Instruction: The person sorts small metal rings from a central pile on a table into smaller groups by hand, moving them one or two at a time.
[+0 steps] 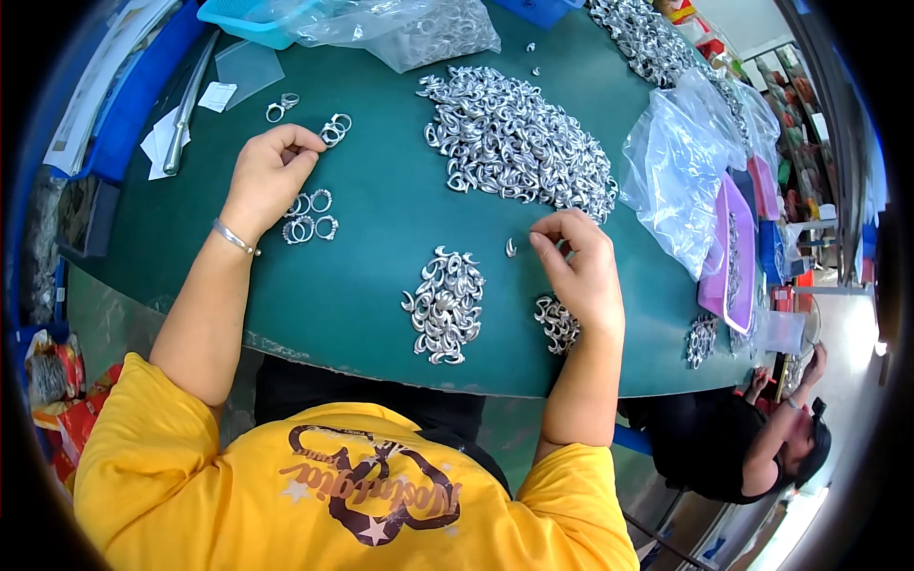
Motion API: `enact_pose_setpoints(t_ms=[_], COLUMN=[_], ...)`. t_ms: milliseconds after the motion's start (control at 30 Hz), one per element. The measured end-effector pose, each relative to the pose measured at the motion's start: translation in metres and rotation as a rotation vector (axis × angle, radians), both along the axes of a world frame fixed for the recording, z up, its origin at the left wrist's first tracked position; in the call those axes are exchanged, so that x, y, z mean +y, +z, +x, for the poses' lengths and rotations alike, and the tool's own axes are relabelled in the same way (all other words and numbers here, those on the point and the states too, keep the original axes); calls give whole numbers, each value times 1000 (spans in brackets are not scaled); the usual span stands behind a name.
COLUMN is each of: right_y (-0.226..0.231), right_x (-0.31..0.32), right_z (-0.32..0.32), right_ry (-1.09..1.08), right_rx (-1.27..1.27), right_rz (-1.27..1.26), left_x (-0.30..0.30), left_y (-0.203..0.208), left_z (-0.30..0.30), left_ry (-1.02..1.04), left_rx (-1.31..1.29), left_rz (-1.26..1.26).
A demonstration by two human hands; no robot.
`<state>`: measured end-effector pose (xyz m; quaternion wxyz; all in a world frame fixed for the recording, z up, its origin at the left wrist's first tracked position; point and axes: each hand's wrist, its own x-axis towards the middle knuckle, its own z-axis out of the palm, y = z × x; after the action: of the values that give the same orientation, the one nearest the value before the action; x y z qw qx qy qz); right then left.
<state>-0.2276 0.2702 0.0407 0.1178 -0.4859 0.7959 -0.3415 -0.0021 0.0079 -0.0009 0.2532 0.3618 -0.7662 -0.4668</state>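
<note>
My left hand [270, 179], with a silver bangle at the wrist, pinches at the edge of a small group of silver rings [335, 129] on the green table. Several more rings [309, 217] lie just below that hand. My right hand [583, 262] has thumb and forefinger closed together; anything between them is too small to make out. Left of its fingertips, apart from them, rests a single curved silver piece [511, 247]. A small pile of such pieces [446, 305] lies between my forearms, and another cluster [556, 324] is partly hidden by my right wrist.
A large heap of curved metal pieces [519, 138] covers the table [381, 205] beyond my right hand. Clear plastic bags [671, 162] and a purple tray [731, 252] stand to the right. At far left lies a metal rod [186, 109]. A co-worker [733, 438] sits at right.
</note>
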Motion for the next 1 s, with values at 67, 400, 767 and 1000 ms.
enact_pose_setpoints(t_ms=[67,400,767,1000], right_y=[-6,16,-4,-11], right_x=[-3,-16,-49,-15], right_z=[3,32,14,-4], right_ry=[76,407,424,130], right_rx=[76,-331,303,32], right_rz=[44,92,60,-77], left_x=[0,-2,2,-2], left_y=[0,-7,2,-3], left_z=[-1,0,-2,-1], left_ry=[10,23,39,0], left_rx=[-10,-1,-41,-27], left_rz=[-3,-35,-32,-52])
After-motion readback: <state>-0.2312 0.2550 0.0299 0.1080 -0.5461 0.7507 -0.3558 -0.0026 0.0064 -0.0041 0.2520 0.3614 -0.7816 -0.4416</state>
